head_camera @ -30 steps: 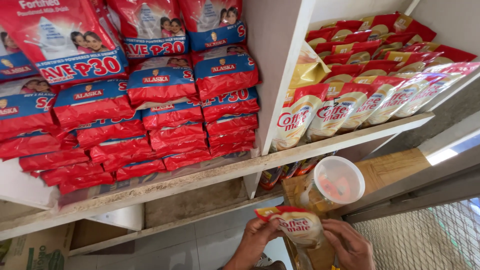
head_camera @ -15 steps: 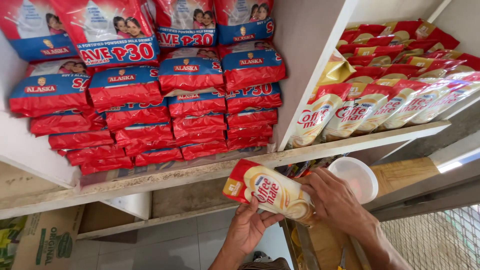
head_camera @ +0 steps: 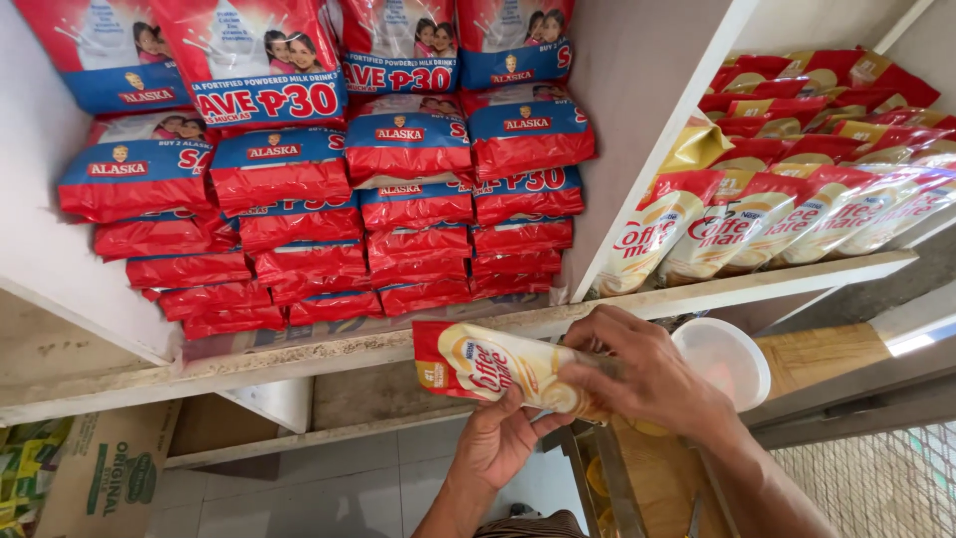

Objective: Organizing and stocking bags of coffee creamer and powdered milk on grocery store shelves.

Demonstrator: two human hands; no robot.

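From the head camera, both hands grip one cream and red pouch [head_camera: 498, 367], held sideways just below the shelf edge [head_camera: 329, 351]. The left hand [head_camera: 503, 438] pinches it from underneath, thumb on its front. The right hand [head_camera: 647, 374] is closed over its right end. Just right of that hand sits a clear plastic tub [head_camera: 732, 357]. Above the grip, red and blue bags [head_camera: 339, 199] are stacked; up to the right stand matching pouches [head_camera: 757, 224].

Packed shelves [head_camera: 697, 295] — floor [head_camera: 329, 488] seemingly open
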